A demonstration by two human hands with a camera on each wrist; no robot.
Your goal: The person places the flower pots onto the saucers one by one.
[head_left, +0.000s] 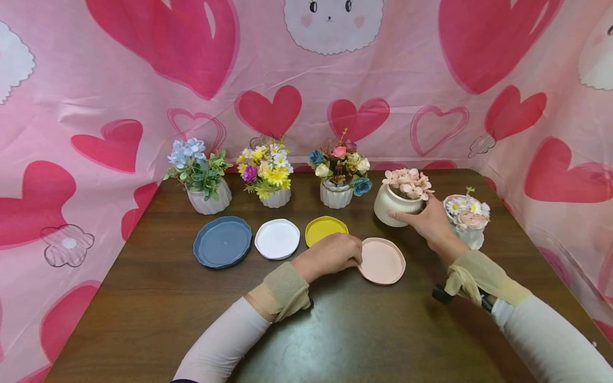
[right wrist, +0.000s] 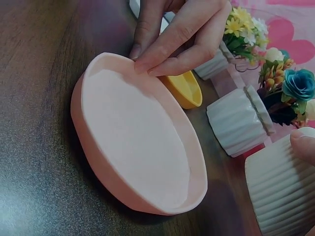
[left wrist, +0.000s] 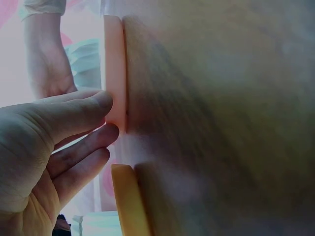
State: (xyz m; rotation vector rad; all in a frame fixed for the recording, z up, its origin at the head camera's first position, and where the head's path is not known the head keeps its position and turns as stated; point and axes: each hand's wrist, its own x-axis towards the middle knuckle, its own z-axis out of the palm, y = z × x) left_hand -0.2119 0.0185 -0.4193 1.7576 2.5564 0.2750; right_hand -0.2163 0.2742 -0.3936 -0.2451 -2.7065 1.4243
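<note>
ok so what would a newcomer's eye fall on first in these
Probably the pink heart-patterned cloth behind the table. Next, likely the five flower pots across its far half, with four plates in a row in front. Then the right hand gripping the cream pot, second from the right in the head view, and the left hand pinching the pink plate at the row's right end.

Pink heart-print backdrop [head_left: 268, 74] behind brown table [head_left: 158, 303]

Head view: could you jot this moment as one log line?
left hand: pinches pink plate by its rim | right hand: grips cream pot holding pink flowers | yellow plate, white plate, blue plate: on table
</note>
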